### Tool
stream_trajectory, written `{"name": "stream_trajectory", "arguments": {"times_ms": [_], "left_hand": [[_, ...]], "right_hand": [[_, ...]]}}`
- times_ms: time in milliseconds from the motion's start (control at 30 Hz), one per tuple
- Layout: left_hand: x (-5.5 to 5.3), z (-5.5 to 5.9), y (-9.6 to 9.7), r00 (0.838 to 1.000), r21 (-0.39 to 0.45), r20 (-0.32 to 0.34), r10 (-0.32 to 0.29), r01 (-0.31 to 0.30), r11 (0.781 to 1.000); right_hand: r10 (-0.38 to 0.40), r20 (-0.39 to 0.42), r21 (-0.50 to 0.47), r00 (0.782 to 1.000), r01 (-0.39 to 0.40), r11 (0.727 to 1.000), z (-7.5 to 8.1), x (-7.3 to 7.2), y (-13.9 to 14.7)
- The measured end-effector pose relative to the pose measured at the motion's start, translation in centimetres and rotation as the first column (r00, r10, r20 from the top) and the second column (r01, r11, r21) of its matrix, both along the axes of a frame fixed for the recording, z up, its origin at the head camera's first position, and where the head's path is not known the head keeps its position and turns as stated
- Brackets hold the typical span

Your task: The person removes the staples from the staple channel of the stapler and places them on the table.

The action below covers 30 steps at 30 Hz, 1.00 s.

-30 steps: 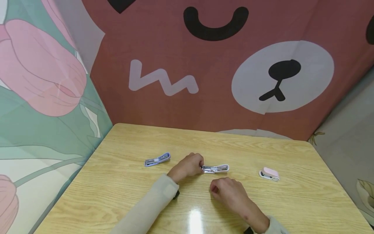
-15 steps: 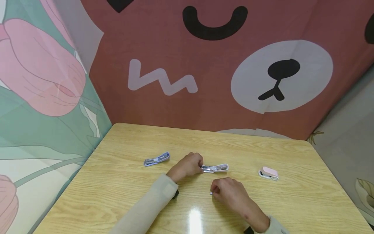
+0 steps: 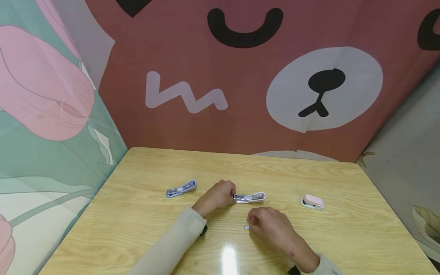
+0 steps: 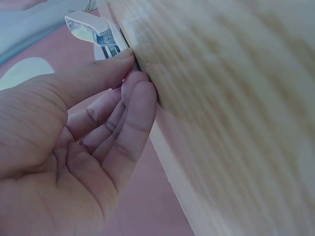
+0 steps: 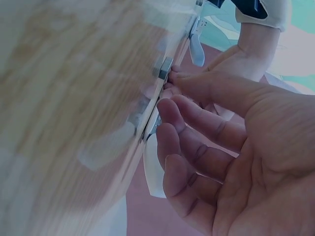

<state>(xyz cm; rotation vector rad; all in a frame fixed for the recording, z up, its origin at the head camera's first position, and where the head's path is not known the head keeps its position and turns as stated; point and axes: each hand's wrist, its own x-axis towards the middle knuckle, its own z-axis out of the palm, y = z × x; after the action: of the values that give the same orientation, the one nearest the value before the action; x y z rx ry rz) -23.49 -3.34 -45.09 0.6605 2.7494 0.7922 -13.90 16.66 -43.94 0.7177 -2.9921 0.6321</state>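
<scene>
In the head view my left hand (image 3: 220,193) pinches the left end of a white mini stapler (image 3: 255,197), which lies opened out on the table with its metal parts showing. The left wrist view has the stapler (image 4: 91,27) beyond the thumb and fingertips, which cover its near end. A small silvery block, apparently a strip of staples (image 3: 246,227), lies on the table just left of my right hand (image 3: 271,226). In the right wrist view the fingers bend loosely with nothing between them, and the thumb tip is close to the staple strip (image 5: 166,68).
A blue mini stapler (image 3: 181,189), also opened out, lies left of my left hand. To the right sits a pink and white mini stapler (image 3: 312,202), folded together. The wooden table (image 3: 137,236) ends at a printed cloth (image 3: 192,133) behind it.
The staple strip, hidden by my right hand at first, has come into view and now lies beside its fingertips. My left hand keeps its place on the white stapler. The head view shifted slightly.
</scene>
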Motion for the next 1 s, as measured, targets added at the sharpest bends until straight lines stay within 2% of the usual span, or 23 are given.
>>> {"name": "stream_trajectory", "arguments": {"times_ms": [300,433,533,633,733,833,1000], "left_hand": [[0.7,0.2,0.0,1.000,-0.003,-0.009,-0.021,0.021,1.000],[0.9,0.2,-0.1,0.999,-0.024,-0.039,-0.018,0.017,1.000],[1.1,0.1,-0.3,0.998,-0.034,-0.063,-0.019,0.017,0.999],[1.3,0.2,-0.3,0.998,-0.023,-0.051,-0.021,0.020,1.000],[1.5,0.5,-0.1,0.998,-0.046,-0.057,-0.020,0.017,0.999],[1.7,0.9,0.2,0.994,-0.093,-0.106,-0.024,0.014,0.996],[2.2,1.7,1.0,0.969,-0.186,-0.239,-0.065,0.020,0.982]], "right_hand": [[-0.052,0.012,-0.041,0.999,0.053,0.998,0.6,0.6,0.8],[-0.067,0.012,-0.054,0.998,0.067,0.996,1.1,0.8,1.6],[-0.102,0.017,-0.051,0.995,0.103,0.993,1.5,0.9,2.4],[-0.157,0.027,-0.034,0.987,0.158,0.987,2.0,1.0,3.5],[-0.204,0.028,-0.012,0.979,0.205,0.979,2.4,1.1,4.6],[-0.229,0.004,-0.001,0.973,0.229,0.973,2.9,1.1,6.0],[-0.247,-0.049,0.000,0.968,0.247,0.969,3.7,0.9,8.7]]}}
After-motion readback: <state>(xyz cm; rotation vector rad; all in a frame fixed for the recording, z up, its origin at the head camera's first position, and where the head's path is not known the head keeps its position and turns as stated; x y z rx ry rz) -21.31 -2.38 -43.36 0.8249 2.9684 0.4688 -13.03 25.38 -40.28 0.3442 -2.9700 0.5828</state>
